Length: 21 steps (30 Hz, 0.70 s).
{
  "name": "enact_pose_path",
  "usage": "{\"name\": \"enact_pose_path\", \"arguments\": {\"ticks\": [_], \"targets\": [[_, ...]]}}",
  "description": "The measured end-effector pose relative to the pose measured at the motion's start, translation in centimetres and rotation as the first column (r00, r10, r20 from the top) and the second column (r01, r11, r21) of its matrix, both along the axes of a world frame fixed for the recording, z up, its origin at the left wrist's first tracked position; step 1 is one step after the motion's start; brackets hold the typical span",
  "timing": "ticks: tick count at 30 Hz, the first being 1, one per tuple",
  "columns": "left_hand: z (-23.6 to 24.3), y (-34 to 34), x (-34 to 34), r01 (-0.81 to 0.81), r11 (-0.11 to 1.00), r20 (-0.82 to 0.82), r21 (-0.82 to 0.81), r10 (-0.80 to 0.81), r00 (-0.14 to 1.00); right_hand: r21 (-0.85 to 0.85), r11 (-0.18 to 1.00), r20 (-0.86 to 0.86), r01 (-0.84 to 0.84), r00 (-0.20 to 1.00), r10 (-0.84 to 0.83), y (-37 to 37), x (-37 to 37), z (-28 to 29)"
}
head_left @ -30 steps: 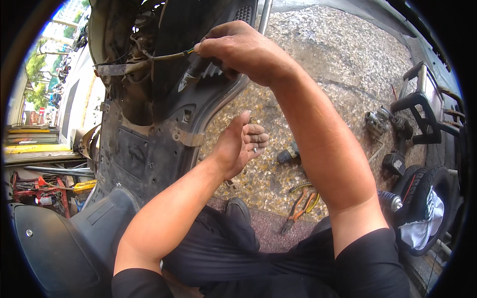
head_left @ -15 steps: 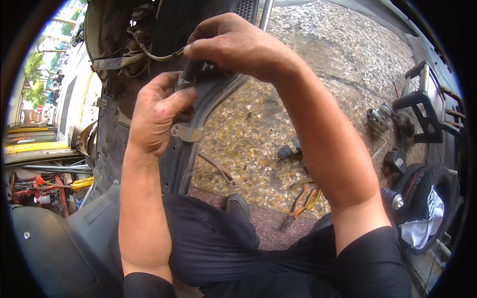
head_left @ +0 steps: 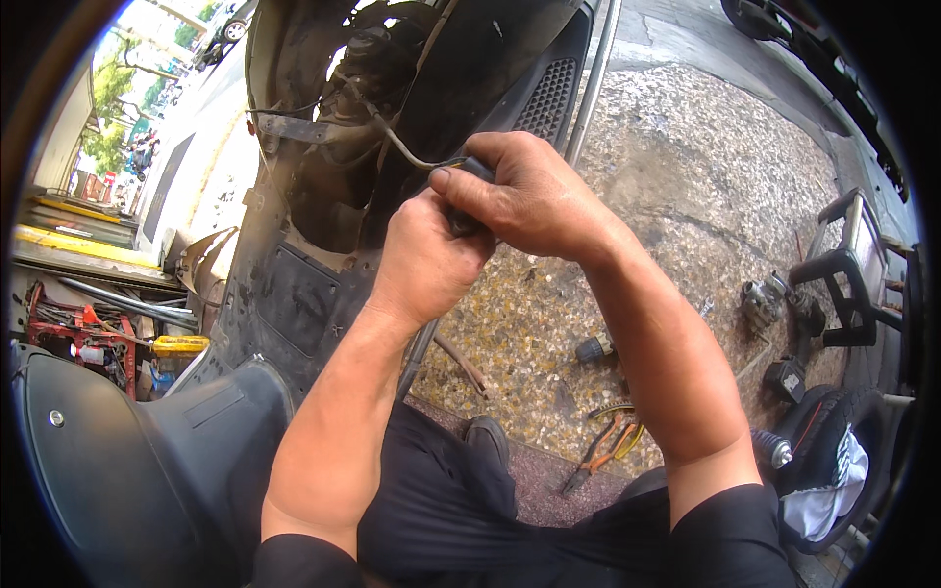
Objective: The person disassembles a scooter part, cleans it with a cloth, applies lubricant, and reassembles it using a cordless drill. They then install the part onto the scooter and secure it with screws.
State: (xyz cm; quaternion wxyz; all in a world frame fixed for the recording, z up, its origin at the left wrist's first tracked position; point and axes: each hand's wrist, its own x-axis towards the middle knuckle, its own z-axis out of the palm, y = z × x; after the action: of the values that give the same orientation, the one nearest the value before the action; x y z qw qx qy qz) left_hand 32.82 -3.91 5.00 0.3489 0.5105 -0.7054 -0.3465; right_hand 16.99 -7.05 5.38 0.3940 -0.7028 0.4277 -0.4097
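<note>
In front of me, my left hand (head_left: 429,257) and my right hand (head_left: 544,196) meet around a dark cylindrical part (head_left: 477,169). The left fingers are curled about its lower end, and the right thumb and fingers clasp its upper end. Most of the part is hidden, so its exact kind does not show. A thin grey cable (head_left: 402,147) leads from the right hand's grip to the opened front of a scooter (head_left: 323,132). Behind my left forearm is the scooter's dark floor panel (head_left: 304,294).
At the lower left is the scooter's black seat (head_left: 98,461). On the speckled floor lie orange-handled pliers (head_left: 596,459) and a power drill (head_left: 593,348). Right of my arm are a tyre (head_left: 804,456) with a white cloth, a black metal frame (head_left: 848,260) and a metal engine part (head_left: 765,304).
Both hands have moved right and come together, now covering most of the part. My right hand has come down from above. The view has shifted, showing more of the scooter's front.
</note>
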Motion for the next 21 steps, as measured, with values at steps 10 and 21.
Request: {"name": "enact_pose_path", "arguments": {"ticks": [10, 21], "targets": [[-1.0, -0.2, 0.4, 0.026, 0.992, -0.030, -0.124, -0.030, 0.999, -0.097, 0.995, 0.066, -0.039, 0.997, 0.045, -0.2, -0.5, -0.8], [-1.1, 1.5, 1.2, -0.105, 0.976, 0.035, -0.191, 0.114, 0.993, -0.032, 0.999, 0.243, 0.022, 0.970, -0.013, -1.0, -3.1, 4.8]]}}
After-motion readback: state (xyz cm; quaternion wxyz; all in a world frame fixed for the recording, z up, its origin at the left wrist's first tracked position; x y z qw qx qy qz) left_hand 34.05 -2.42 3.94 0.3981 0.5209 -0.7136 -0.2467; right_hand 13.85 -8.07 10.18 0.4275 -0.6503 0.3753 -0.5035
